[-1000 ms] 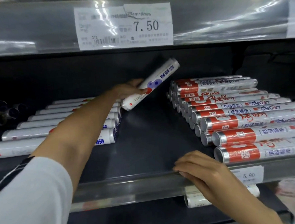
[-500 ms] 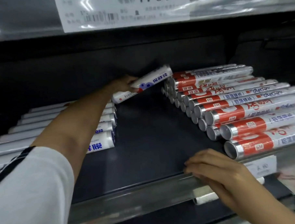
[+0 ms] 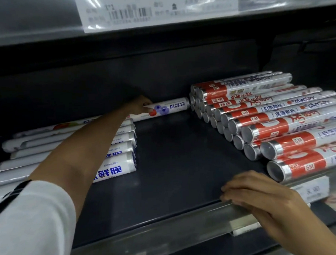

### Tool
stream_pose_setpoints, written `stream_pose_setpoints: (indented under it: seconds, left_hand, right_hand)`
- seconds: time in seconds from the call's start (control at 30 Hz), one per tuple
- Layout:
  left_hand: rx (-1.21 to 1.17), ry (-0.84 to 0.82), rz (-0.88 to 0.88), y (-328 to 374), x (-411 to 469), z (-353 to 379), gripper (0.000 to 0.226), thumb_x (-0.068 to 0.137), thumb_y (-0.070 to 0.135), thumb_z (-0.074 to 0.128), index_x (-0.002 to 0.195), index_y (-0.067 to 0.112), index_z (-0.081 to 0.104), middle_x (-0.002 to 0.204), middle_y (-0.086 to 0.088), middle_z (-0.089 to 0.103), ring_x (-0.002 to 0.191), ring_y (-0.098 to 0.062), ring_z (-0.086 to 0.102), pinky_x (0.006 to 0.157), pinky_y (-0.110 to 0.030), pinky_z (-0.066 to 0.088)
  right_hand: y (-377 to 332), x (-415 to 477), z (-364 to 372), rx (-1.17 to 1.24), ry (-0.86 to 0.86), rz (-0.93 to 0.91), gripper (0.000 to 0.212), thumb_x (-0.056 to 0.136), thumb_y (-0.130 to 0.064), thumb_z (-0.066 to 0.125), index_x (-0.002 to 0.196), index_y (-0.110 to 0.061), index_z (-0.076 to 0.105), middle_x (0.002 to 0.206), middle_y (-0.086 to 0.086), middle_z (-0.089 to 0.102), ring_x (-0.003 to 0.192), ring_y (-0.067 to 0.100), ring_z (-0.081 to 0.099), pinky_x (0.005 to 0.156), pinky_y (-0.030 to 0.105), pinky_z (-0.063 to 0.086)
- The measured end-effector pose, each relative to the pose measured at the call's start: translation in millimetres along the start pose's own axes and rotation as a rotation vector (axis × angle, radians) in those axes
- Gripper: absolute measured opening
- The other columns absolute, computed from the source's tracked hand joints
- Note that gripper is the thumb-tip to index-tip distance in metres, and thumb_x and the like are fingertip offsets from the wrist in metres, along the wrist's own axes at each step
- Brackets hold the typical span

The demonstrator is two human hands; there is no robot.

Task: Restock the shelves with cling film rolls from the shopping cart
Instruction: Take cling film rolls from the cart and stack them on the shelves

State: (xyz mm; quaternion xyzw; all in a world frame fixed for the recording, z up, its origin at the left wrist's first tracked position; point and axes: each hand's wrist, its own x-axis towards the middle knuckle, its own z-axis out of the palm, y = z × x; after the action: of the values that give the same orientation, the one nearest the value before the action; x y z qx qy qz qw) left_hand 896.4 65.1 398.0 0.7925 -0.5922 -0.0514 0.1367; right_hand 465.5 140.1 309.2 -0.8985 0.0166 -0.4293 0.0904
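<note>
A white cling film roll (image 3: pixel 167 108) with blue and red fruit prints lies flat at the back of the dark shelf (image 3: pixel 176 165). Its right end almost touches the stack of foil rolls. My left hand (image 3: pixel 140 105) reaches deep into the shelf and its fingers curl on the roll's left part. A row of several white cling film rolls (image 3: pixel 114 149) lies at the left, partly hidden under my left forearm. My right hand (image 3: pixel 250 191) rests on the shelf's front rail (image 3: pixel 168 235), fingers laid flat over the edge.
Several red and silver foil rolls (image 3: pixel 269 123) are stacked in two layers at the right. A price label (image 3: pixel 154 10) hangs on the shelf above. A smaller price tag (image 3: pixel 310 190) sits on the front rail at the right. Bare shelf floor lies between the two groups.
My left hand lowered the tilted roll until it lies flat at the back of the shelf. The camera moved closer and lower. My right hand stayed on the rail.
</note>
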Motion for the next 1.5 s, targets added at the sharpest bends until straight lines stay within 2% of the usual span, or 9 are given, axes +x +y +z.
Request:
stream_pose_setpoints:
  seconds: [0.13,0.2,0.33,0.43,0.53,0.67,0.83,1.07,1.5]
  left_hand:
    - [0.019,0.002,0.007,5,0,5,0.032,0.089,0.018,0.063,0.105,-0.010,0.061,0.093,-0.013,0.056,0.087,-0.023,0.050,0.070,-0.026,0.036]
    - [0.029,0.022,0.006,6,-4,7,0.035,0.090,0.020,0.061,0.115,-0.005,0.061,0.105,-0.016,0.059,0.097,-0.028,0.053,0.079,-0.028,0.037]
    - [0.147,0.106,0.014,12,-7,10,0.047,0.090,0.026,0.062,0.131,0.007,0.053,0.125,-0.021,0.042,0.118,-0.034,0.040,0.098,-0.029,0.030]
    - [0.104,0.102,-0.022,13,0,12,0.043,0.089,0.022,0.063,0.123,-0.003,0.057,0.119,-0.020,0.049,0.114,-0.034,0.046,0.091,-0.030,0.034]
    - [0.041,0.153,-0.013,17,1,15,0.030,0.090,0.010,0.060,0.114,-0.008,0.061,0.102,-0.014,0.053,0.104,-0.031,0.052,0.074,-0.023,0.032]
    - [0.005,0.201,0.021,14,-4,15,0.037,0.086,0.012,0.067,0.118,-0.004,0.060,0.119,-0.020,0.061,0.111,-0.034,0.055,0.084,-0.027,0.039]
    - [0.016,0.209,0.019,15,-7,14,0.040,0.083,0.016,0.071,0.118,-0.002,0.062,0.118,-0.019,0.062,0.110,-0.034,0.055,0.093,-0.038,0.043]
    - [0.081,0.241,-0.097,-1,-10,14,0.050,0.076,0.033,0.077,0.115,0.006,0.063,0.117,-0.016,0.061,0.108,-0.035,0.055,0.093,-0.045,0.046]
    - [0.133,0.238,-0.152,8,-12,17,0.050,0.084,0.028,0.070,0.127,0.007,0.057,0.128,-0.020,0.054,0.116,-0.036,0.050,0.098,-0.042,0.042]
  right_hand:
    - [7,-3,0,-0.022,-0.062,0.007,0.022,0.084,-0.010,0.055,0.097,-0.016,0.071,0.099,-0.007,0.066,0.096,0.010,0.060,0.076,0.027,0.049]
    - [6,-4,1,-0.010,-0.067,0.004,0.023,0.084,-0.009,0.054,0.098,-0.017,0.070,0.100,-0.008,0.065,0.097,0.010,0.060,0.078,0.026,0.048]
    - [8,-4,0,-0.008,-0.081,0.006,0.024,0.083,-0.009,0.054,0.099,-0.018,0.070,0.101,-0.009,0.065,0.098,0.009,0.060,0.077,0.026,0.048]
    - [7,-3,0,0.002,-0.077,0.004,0.023,0.085,-0.011,0.053,0.099,-0.019,0.068,0.100,-0.009,0.065,0.097,0.009,0.060,0.077,0.026,0.048]
    - [6,-3,-1,0.028,-0.071,0.027,0.019,0.089,-0.017,0.055,0.096,-0.015,0.072,0.099,-0.008,0.066,0.098,0.008,0.061,0.078,0.027,0.050]
    - [3,-3,-4,0.024,-0.085,0.082,0.022,0.090,-0.025,0.055,0.095,-0.015,0.074,0.097,-0.011,0.067,0.099,0.003,0.060,0.082,0.023,0.049]
    - [-1,0,-5,0.001,-0.064,0.125,0.025,0.090,-0.030,0.056,0.093,-0.013,0.074,0.095,-0.009,0.067,0.097,0.003,0.059,0.082,0.019,0.048]
    - [-3,-1,-7,-0.066,-0.062,0.196,0.031,0.090,-0.041,0.054,0.090,-0.016,0.073,0.093,-0.011,0.066,0.094,0.002,0.059,0.078,0.026,0.048]
    - [-2,0,-5,-0.081,-0.062,0.196,0.032,0.091,-0.041,0.052,0.089,-0.016,0.073,0.092,-0.011,0.066,0.092,0.003,0.059,0.078,0.024,0.047]
